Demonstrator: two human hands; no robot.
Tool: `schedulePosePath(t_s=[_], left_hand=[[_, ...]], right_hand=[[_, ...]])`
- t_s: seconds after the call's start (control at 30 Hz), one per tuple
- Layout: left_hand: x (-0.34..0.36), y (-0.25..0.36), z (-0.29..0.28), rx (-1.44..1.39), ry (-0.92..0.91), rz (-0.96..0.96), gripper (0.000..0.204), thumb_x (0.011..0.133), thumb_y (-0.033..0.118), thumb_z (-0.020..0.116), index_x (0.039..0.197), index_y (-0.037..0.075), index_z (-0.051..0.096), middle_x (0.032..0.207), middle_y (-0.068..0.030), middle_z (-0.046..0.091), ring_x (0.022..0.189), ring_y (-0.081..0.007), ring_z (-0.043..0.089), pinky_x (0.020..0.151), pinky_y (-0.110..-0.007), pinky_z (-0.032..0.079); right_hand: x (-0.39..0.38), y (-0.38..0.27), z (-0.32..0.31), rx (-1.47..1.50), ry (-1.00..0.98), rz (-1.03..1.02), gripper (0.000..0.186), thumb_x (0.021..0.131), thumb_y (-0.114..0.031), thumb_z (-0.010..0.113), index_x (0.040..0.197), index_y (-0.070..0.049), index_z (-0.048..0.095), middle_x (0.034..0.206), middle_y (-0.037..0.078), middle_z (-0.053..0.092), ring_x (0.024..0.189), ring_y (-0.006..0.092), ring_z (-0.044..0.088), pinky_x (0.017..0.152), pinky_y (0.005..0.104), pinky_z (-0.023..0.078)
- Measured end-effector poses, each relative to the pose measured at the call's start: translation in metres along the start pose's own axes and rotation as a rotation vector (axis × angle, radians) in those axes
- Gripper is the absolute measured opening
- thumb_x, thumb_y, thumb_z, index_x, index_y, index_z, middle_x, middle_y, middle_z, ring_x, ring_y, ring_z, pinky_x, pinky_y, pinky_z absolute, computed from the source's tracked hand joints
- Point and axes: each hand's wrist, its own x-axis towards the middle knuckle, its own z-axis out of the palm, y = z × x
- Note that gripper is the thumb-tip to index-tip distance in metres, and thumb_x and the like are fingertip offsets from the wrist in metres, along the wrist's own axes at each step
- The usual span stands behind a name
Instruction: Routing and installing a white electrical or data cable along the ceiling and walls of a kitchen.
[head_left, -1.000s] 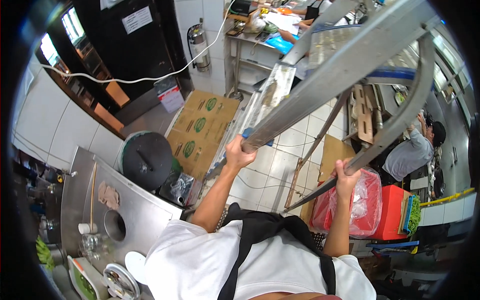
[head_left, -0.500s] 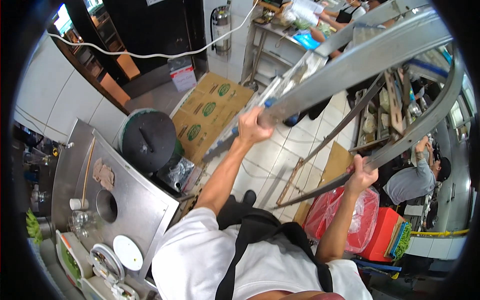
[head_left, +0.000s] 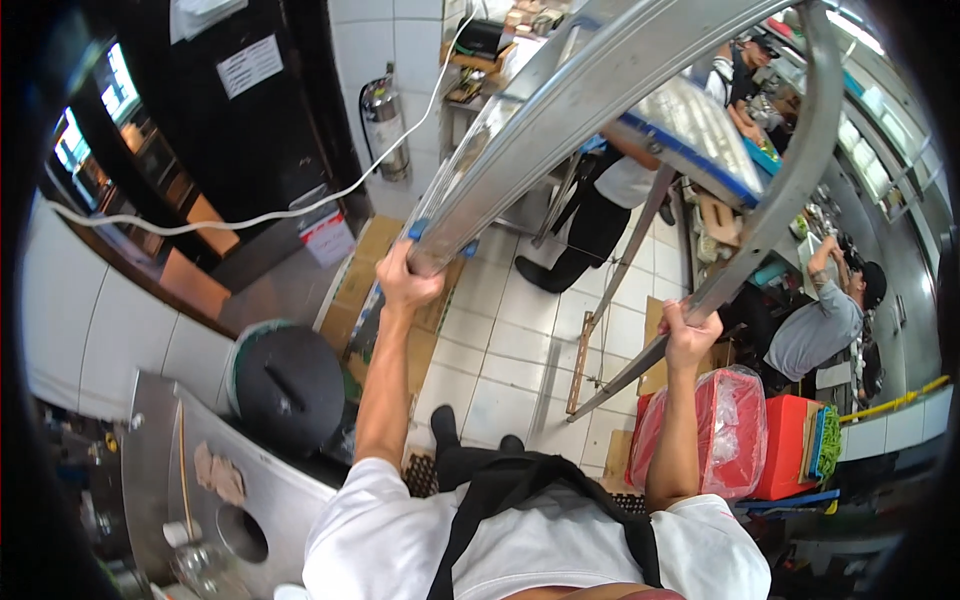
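Observation:
Both arms are raised along a metal stepladder [head_left: 520, 130] that stands tall before me. My left hand [head_left: 408, 275] is closed around its left rail, just beside a blue fitting [head_left: 425, 230]. My right hand [head_left: 688, 332] is closed around the right rail, below the curved tubular top [head_left: 805, 150]. The ladder's platform [head_left: 690, 125], with a blue edge, shows above and between the rails. A thin rear leg runs down to the tiled floor. Red bins [head_left: 780, 445], one with plastic over it, are beside my right forearm.
A lidded black bin [head_left: 285, 385] and steel counter [head_left: 170, 470] lie left. A white cable [head_left: 300, 210] crosses by a fire extinguisher [head_left: 383, 130]. Flattened cardboard [head_left: 355, 270] is on the floor. Co-workers stand ahead [head_left: 570, 240], at the back [head_left: 745, 80] and at right [head_left: 815, 330].
My hands and the ladder have shifted left in the picture since a half second ago. The co-worker beyond the ladder now shows more fully, and my shoes have come further into view.

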Motion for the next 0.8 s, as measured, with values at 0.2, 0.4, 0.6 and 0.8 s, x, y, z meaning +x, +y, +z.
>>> schedulePosePath(t_s=[0.2, 0.4, 0.6, 0.8], left_hand=[[0.001, -0.045, 0.003, -0.029, 0.0, -0.023, 0.032, 0.053, 0.01, 0.071, 0.08, 0.004, 0.055, 0.057, -0.0099, 0.048, 0.046, -0.0291, 0.05, 0.045, -0.034, 0.043], [-0.033, -0.101, -0.005, 0.019, -0.135, -0.165, 0.057, 0.056, 0.01, 0.075, 0.109, -0.002, 0.061, 0.08, -0.0172, 0.067, 0.069, -0.0333, 0.067, 0.064, -0.035, 0.053], [-0.008, -0.098, 0.012, -0.058, -0.006, -0.078, 0.023, 0.054, 0.006, 0.063, 0.073, 0.004, 0.049, 0.056, -0.0113, 0.045, 0.046, -0.0324, 0.049, 0.044, -0.037, 0.042], [-0.017, -0.098, 0.007, 0.004, -0.094, -0.168, 0.024, 0.054, 0.008, 0.067, 0.072, 0.005, 0.052, 0.054, -0.0103, 0.047, 0.047, -0.0316, 0.051, 0.044, -0.037, 0.042]], right_hand=[[0.004, 0.01, 0.044, -0.079, -0.045, -0.035, 0.023, 0.077, 0.0, 0.068, 0.062, -0.003, 0.05, 0.051, 0.001, 0.05, 0.042, 0.0088, 0.049, 0.04, 0.0238, 0.037], [-0.008, 0.035, 0.084, -0.159, -0.012, -0.008, 0.024, 0.077, -0.002, 0.069, 0.062, -0.003, 0.051, 0.05, 0.001, 0.052, 0.041, 0.009, 0.05, 0.04, 0.0247, 0.038], [0.004, 0.041, 0.093, -0.184, 0.011, 0.004, 0.022, 0.077, -0.003, 0.069, 0.062, -0.002, 0.053, 0.05, 0.002, 0.052, 0.041, 0.0097, 0.051, 0.04, 0.0249, 0.039], [0.007, 0.039, 0.092, -0.125, -0.001, 0.004, 0.023, 0.077, -0.002, 0.068, 0.062, -0.003, 0.052, 0.05, 0.002, 0.051, 0.04, 0.0099, 0.049, 0.039, 0.0244, 0.037]])
